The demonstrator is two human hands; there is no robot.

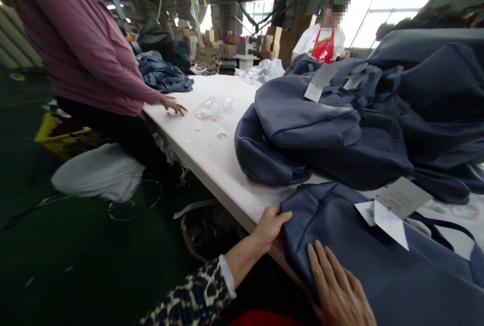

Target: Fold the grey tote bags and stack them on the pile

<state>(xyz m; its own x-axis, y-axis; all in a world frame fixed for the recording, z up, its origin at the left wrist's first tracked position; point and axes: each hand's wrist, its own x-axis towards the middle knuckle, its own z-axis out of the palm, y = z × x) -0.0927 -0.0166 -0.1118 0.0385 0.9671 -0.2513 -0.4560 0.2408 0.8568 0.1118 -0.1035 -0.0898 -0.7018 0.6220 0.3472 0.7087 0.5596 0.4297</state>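
A dark blue bag point(340, 225) with paper tags point(391, 222) and a strap lies along the table's near edge. My left hand point(270, 226) grips its left corner, thumb on top and fingers hidden underneath. Flat on the bag's surface rests my right hand point(338, 285), its fingers stretched out. Just beyond, a heap of similar blue bags point(313, 114) is piled on the table, one with a white tag point(320, 82) on top.
The white table point(242, 179) runs away to the back left. Clear plastic wrapping point(214, 107) lies on it near the hand point(174, 105) of a person in a pink top. A covered stool point(100, 172) stands at left. Another person in a red apron point(323, 46) is behind the heap.
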